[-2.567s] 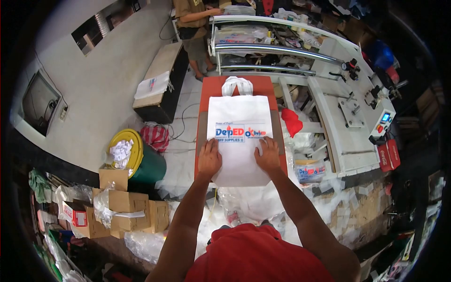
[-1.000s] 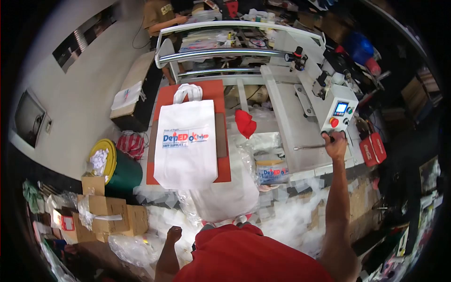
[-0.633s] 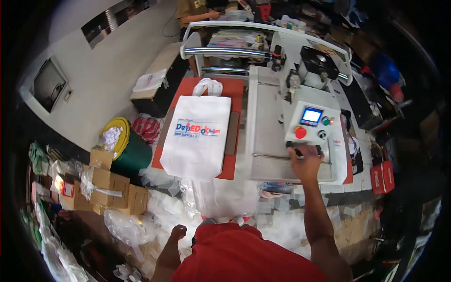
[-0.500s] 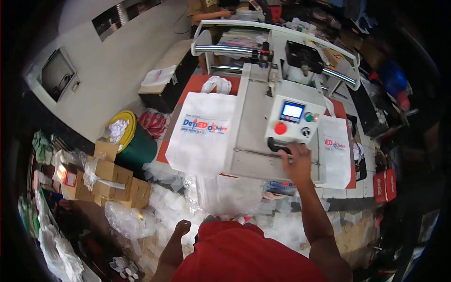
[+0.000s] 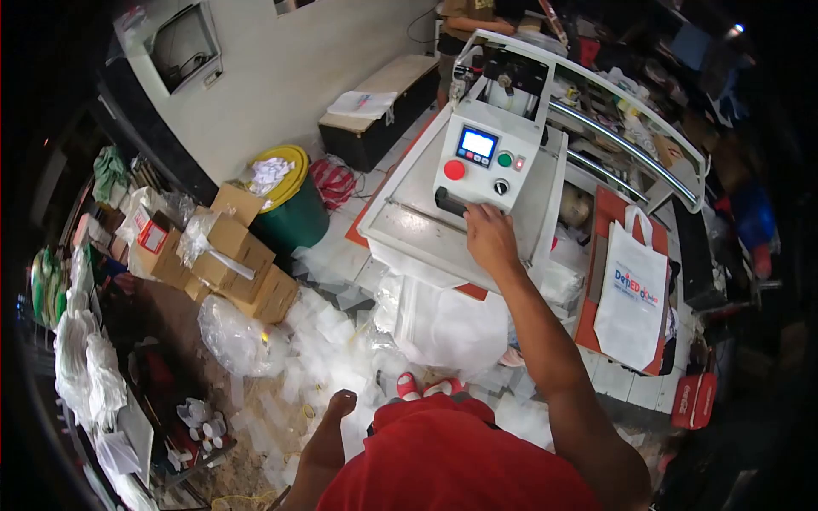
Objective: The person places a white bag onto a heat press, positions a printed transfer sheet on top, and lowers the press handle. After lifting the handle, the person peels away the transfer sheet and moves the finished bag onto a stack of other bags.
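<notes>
My right hand (image 5: 492,238) grips the black handle (image 5: 450,203) at the front of a heat press. The press's white control box (image 5: 486,166) carries a lit screen, a red button, a green button and a black knob. Its flat head (image 5: 417,223) lies over the left platen, hiding most of the bag there. On the right orange platen (image 5: 588,311), a white tote bag (image 5: 632,298) with a blue and red print lies uncovered. My left hand (image 5: 343,402) hangs low at my side with fingers curled, apart from everything, and nothing shows in it.
A green bin (image 5: 294,217) with a yellow rim and cardboard boxes (image 5: 230,255) stand at the left. White scraps and a clear plastic bag (image 5: 239,336) litter the floor. A red case (image 5: 694,400) sits at right. Another person (image 5: 469,30) stands behind the press.
My right hand and the press head have slid left along the rails, from the middle to over the left bag. The right bag is now fully exposed. My view has turned too.
</notes>
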The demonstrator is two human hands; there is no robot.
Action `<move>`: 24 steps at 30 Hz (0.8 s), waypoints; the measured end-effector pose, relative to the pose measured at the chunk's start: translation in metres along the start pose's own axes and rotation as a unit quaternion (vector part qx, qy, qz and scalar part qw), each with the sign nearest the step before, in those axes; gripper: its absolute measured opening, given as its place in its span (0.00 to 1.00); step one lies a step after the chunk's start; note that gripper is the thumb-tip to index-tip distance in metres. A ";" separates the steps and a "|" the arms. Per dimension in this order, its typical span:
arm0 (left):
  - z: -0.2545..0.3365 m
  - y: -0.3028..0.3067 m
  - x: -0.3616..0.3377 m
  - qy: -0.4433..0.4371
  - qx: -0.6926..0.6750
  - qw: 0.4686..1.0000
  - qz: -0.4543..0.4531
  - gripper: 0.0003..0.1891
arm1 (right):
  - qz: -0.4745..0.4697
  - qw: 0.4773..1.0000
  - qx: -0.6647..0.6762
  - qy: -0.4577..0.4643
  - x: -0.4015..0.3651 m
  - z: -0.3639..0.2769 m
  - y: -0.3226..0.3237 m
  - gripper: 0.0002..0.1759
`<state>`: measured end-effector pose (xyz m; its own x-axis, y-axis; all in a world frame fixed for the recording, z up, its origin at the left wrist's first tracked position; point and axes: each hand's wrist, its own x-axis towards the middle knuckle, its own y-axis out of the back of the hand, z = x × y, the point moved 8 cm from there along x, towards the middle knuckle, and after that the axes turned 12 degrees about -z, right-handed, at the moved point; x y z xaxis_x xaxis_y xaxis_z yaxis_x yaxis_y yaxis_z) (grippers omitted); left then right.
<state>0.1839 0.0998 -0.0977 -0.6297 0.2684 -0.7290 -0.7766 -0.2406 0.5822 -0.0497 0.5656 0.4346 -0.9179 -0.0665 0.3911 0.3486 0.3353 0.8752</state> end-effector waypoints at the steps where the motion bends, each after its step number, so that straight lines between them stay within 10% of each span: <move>1: -0.002 -0.003 -0.007 0.004 -0.003 1.000 0.001 0.16 | -0.002 1.000 0.003 0.003 0.007 -0.005 -0.005 0.11; 3: -0.020 -0.026 -0.033 0.119 -0.228 0.965 -0.056 0.17 | 0.003 1.000 0.009 0.026 0.017 -0.016 -0.014 0.12; 12: -0.021 -0.066 -0.052 0.143 -0.319 0.936 -0.041 0.09 | 0.068 0.986 0.132 0.072 -0.018 -0.027 0.023 0.19; 16: 0.000 -0.060 -0.020 -0.014 -0.315 0.948 -0.039 0.07 | 0.136 0.976 0.171 0.007 -0.109 0.066 0.087 0.14; 17: 0.010 -0.064 -0.029 0.109 -0.425 0.898 -0.032 0.06 | 0.134 0.972 0.190 -0.034 -0.139 0.106 0.099 0.11; 19: 0.062 -0.041 -0.022 -0.212 -0.297 0.931 0.024 0.05 | 0.168 0.971 0.142 -0.097 -0.199 0.190 0.116 0.07; 21: 0.111 -0.040 -0.052 0.137 -0.444 0.885 0.028 0.05 | 0.146 0.965 0.137 -0.172 -0.257 0.275 0.119 0.06; 24: 0.187 -0.052 -0.044 0.111 -0.408 0.906 0.027 0.05 | 0.120 0.964 0.060 -0.229 -0.317 0.368 0.127 0.08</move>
<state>0.2485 0.2751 -0.0292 -0.5764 0.0641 -0.8146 -0.4152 -0.8816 0.2244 0.2161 0.9754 0.3169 -0.8109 0.4386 0.3874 0.5616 0.3973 0.7258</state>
